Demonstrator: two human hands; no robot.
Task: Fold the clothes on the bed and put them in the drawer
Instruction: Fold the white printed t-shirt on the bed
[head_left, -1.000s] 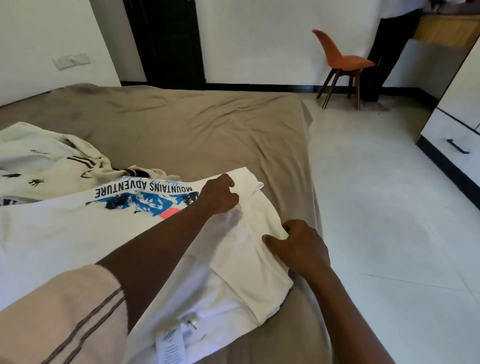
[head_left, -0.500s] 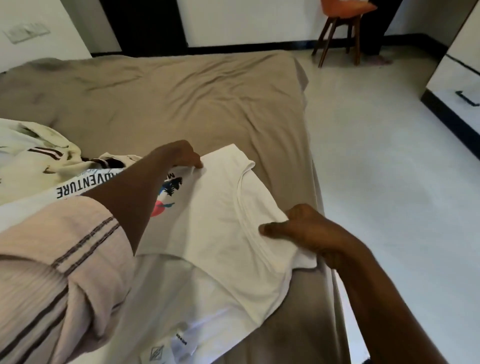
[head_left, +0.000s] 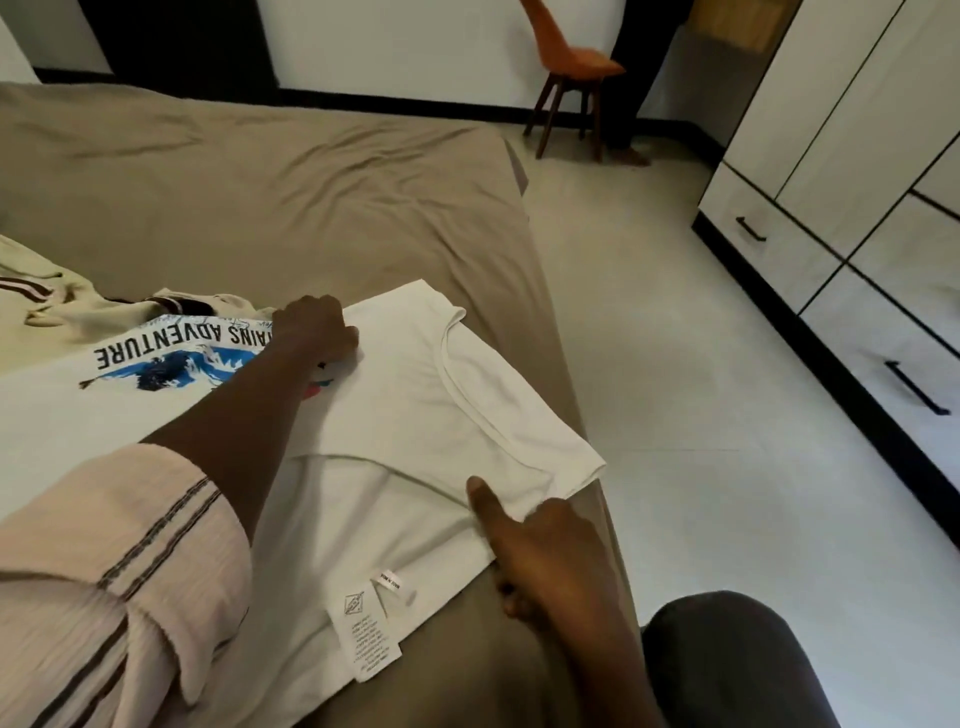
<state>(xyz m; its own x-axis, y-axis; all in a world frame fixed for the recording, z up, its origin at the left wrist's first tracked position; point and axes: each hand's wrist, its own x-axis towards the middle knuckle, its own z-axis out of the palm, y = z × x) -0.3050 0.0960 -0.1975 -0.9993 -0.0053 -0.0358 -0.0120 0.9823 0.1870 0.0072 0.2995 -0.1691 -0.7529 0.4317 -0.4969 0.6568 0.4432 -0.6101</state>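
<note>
A white T-shirt (head_left: 415, 395) with a blue "ADVENTURE" print lies on the brown bed (head_left: 291, 197). Its collar end is folded over the print, back side up, and care labels show at the near hem. My left hand (head_left: 317, 332) sits with curled fingers on the far edge of the folded part, pinching the cloth. My right hand (head_left: 535, 540) holds the shirt's near right edge, thumb on top and fingers tucked under it. A cream garment with dark stripes (head_left: 57, 306) lies crumpled at the left. White drawers (head_left: 774, 249) with black handles stand shut along the right wall.
Pale tiled floor (head_left: 675, 364) separates the bed from the wardrobe. An orange chair (head_left: 571, 67) stands by the far wall, with a person's dark trouser leg (head_left: 631, 83) beside it. My knee (head_left: 727, 670) is at the bottom right.
My left hand carried the shirt's collar end over the print and laid it flat. My right hand slid toward the near edge, thumb now stretched out on the cloth. The view tilted down.
</note>
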